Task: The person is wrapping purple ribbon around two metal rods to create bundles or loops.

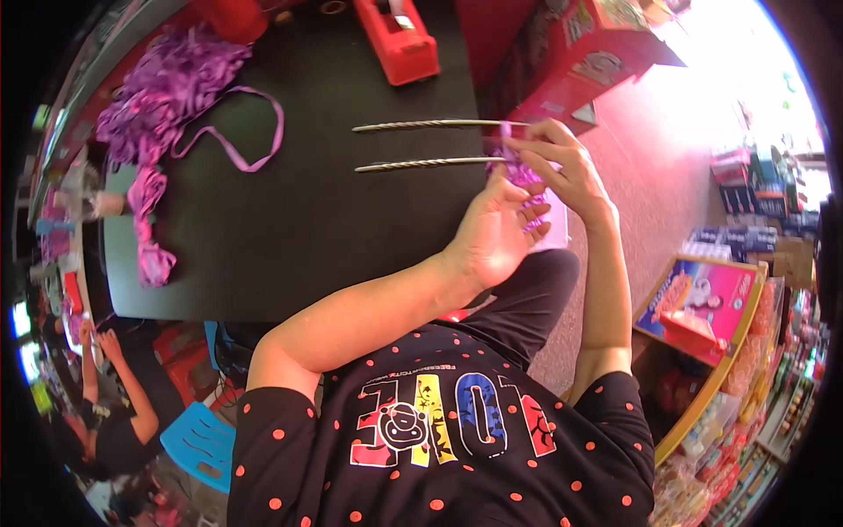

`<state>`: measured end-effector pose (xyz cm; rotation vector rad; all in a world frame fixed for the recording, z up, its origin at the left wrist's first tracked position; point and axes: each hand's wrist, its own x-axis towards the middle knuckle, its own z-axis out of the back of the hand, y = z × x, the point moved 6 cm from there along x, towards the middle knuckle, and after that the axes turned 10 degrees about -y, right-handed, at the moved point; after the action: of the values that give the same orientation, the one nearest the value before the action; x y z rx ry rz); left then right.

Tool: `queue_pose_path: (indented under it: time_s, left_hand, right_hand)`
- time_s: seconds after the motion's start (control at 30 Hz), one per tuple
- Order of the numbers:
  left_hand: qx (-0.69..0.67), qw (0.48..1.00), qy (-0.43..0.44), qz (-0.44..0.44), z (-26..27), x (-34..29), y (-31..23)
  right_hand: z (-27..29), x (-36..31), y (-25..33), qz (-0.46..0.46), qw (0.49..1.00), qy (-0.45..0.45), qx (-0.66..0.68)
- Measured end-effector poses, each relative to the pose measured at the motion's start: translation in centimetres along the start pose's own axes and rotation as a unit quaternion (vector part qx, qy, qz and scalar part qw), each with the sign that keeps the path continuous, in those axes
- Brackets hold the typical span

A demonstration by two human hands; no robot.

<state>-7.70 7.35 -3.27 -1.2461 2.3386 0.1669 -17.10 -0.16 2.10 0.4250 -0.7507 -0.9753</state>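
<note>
Two thin metal rods with twisted shafts, an upper rod (421, 126) and a lower rod (421, 164), lie side by side over the dark tabletop (334, 237) and reach past its right edge. Gathered purple ribbon (531, 195) hangs at their right ends. My left hand (492, 227) is curled around this ribbon from below, its thumb by the lower rod. Above it, my right hand (566, 167) pinches a strip of the ribbon beside the upper rod. The fingertips partly hide how the ribbon runs around the rods.
A heap of loose purple ribbon (176, 83) lies at the table's far left, one strand looping rightward. A red tape dispenser (399, 44) stands at the back. Red boxes (580, 66) are at far right. A blue stool (200, 443) and another person (110, 422) are at left.
</note>
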Motion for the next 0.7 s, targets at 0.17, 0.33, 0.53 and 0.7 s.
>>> queue_pose_path:
  time_s: [0.17,0.33,0.53,0.7]
  left_hand:
    - [0.024,0.999,-0.032,-0.001,0.6,1.1,1.6]
    - [0.046,0.993,-0.069,0.079,0.1,-1.5,1.7]
    - [0.295,0.948,0.048,-0.112,-1.8,-10.3,-8.9]
    - [0.613,0.663,-0.098,-0.418,-0.2,-14.8,-21.9]
  right_hand:
    - [1.7,0.6,0.8,-0.010,0.985,-0.149,-0.082]
    - [-2.4,2.4,-2.3,-0.206,0.971,0.034,0.119]
    - [-3.4,3.4,-4.6,-0.234,0.940,0.099,0.227]
    - [-0.8,2.9,-6.7,-0.286,0.932,0.134,0.176]
